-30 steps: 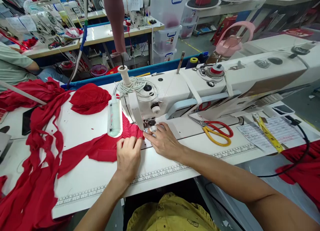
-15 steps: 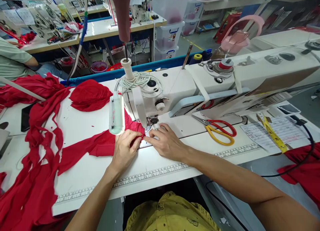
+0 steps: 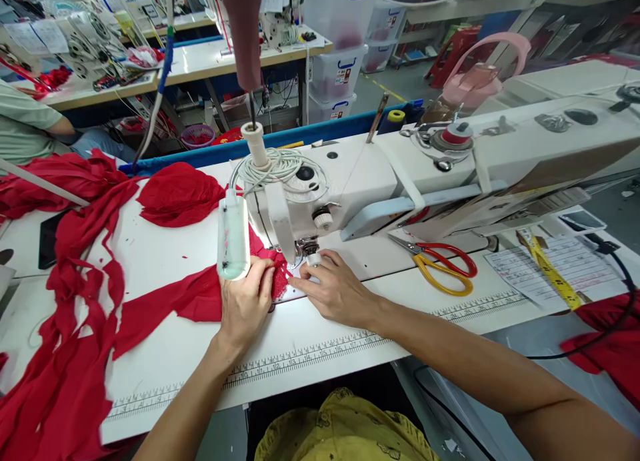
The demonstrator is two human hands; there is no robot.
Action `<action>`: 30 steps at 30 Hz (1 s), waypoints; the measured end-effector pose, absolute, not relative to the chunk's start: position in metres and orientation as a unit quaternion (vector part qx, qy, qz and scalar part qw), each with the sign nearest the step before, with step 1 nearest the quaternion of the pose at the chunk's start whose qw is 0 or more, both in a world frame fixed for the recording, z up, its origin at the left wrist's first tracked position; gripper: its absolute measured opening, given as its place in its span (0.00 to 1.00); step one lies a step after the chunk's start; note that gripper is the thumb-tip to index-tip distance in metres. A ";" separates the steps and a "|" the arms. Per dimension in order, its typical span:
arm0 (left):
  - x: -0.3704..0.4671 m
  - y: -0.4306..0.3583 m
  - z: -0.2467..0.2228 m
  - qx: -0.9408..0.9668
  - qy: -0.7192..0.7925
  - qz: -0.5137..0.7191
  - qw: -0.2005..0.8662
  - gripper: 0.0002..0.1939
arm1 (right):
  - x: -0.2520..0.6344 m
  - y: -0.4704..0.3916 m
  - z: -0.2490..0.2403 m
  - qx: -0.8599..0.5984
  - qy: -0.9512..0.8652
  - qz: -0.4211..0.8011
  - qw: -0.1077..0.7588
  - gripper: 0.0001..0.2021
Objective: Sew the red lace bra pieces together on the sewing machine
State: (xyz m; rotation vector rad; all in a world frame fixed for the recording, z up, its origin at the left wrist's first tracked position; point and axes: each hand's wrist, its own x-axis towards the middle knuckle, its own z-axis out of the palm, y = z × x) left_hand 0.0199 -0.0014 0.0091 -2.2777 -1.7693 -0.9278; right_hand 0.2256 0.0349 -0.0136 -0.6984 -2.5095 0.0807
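Here, curled fingers work close in at red cloth by the sewing machine.
Left hand on it, right hand by its edge — both grips unclear; a lamp partly hides cloth — scissors lie rightward.

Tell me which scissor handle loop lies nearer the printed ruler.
The yellow loop, in front; the red loop lies behind it, closer to the sewing machine.
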 end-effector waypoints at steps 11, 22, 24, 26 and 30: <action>0.024 -0.005 0.011 -0.815 -0.483 -0.242 0.211 0.07 | 0.215 0.046 0.000 -0.282 -0.920 -0.025 0.271 0.12; 0.018 -0.027 -0.003 -0.833 -0.476 -0.237 0.152 0.08 | 0.198 0.046 -0.003 -0.416 -0.847 0.222 0.247 0.08; 0.015 -0.027 -0.006 -0.831 -0.489 -0.234 0.125 0.06 | 0.198 0.048 -0.001 -0.420 -0.842 0.240 0.240 0.08; 0.011 -0.024 -0.006 -0.831 -0.496 -0.239 0.083 0.06 | 0.198 0.051 0.002 -0.420 -0.838 0.258 0.233 0.08; 0.006 -0.020 -0.007 -0.822 -0.509 -0.255 0.009 0.12 | 0.199 0.054 0.007 -0.412 -0.837 0.283 0.221 0.06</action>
